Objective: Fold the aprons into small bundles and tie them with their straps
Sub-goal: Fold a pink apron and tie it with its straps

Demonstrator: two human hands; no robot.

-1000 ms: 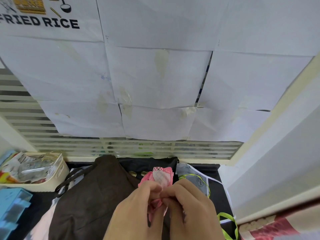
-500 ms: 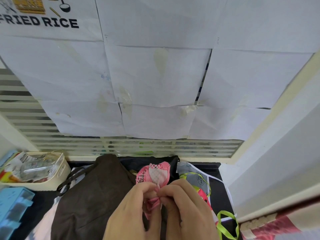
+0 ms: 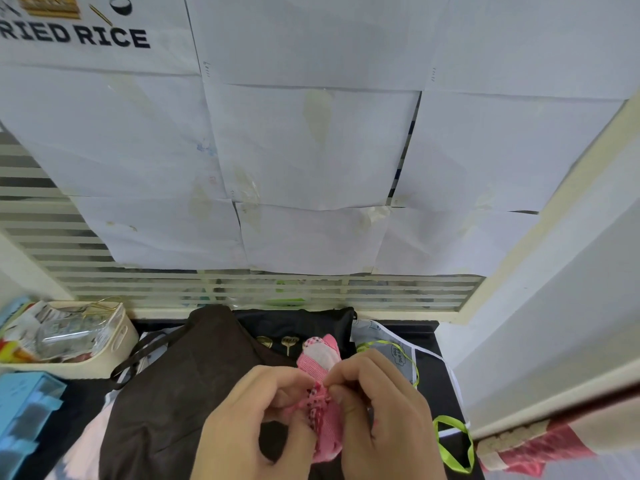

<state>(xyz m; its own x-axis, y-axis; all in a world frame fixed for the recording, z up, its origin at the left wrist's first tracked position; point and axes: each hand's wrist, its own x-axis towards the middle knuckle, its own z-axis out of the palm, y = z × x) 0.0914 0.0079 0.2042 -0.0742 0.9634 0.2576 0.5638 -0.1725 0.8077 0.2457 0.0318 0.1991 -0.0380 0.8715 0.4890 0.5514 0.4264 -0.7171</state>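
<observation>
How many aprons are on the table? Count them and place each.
4 at least: pink apron in both hands, brown apron left, black apron behind, grey apron right. More may lie underneath.

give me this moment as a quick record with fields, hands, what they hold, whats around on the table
left hand: left hand pinches the pink apron bundle at its middle
right hand: right hand pinches the same bundle from the other side
bundle state: folded small, held above the table
under the hands: brown apron, spread out
behind: black apron
right side: grey apron with green straps
left side: cream basket, blue box
wall: white paper sheets
</observation>
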